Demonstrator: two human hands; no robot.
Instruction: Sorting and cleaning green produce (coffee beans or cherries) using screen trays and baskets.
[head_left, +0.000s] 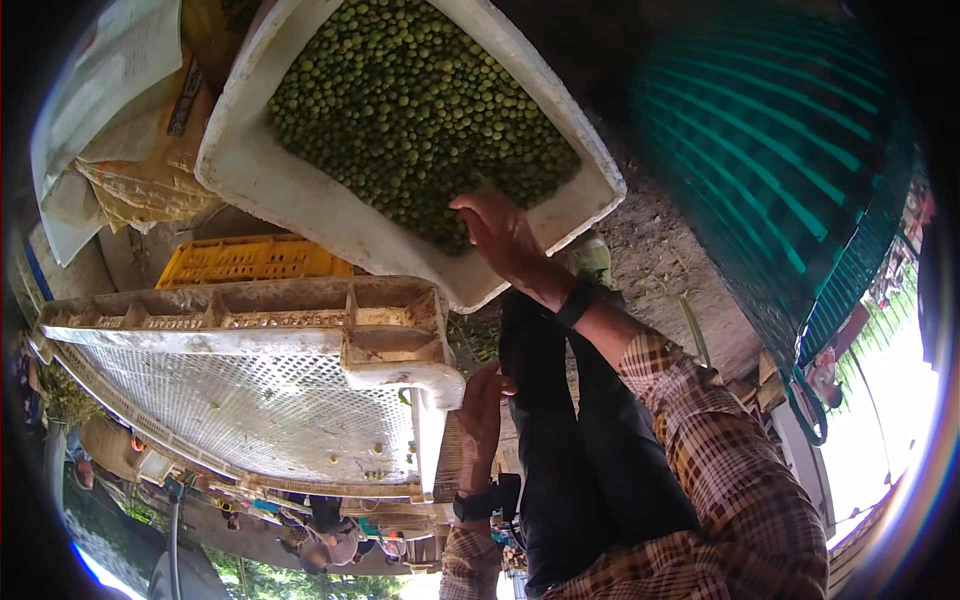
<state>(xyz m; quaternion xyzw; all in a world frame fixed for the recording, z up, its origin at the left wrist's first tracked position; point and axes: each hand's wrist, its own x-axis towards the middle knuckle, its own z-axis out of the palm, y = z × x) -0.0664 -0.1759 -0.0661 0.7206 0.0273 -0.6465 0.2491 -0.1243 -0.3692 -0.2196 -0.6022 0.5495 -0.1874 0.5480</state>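
My right hand (499, 234) reaches over the near edge of a white foam box (274, 187) holding a mass of small round green fruits (420, 97). Its fingers are curled at the fruits' near edge; what is under the palm is hidden. Lower down, my left hand (480, 416) hangs loosely bent beside my dark-trousered leg and the corner of a white plastic mesh tray (255, 405), with nothing visible between its fingers. A few small green bits lie on the mesh. Both wrists wear dark bands.
A yellow plastic crate (255, 259) sits behind the mesh tray, with woven sacks (150, 165) at upper left. A large green slatted plastic basket (757, 142) stands on the right. Several people (330, 540) are in the background at the bottom.
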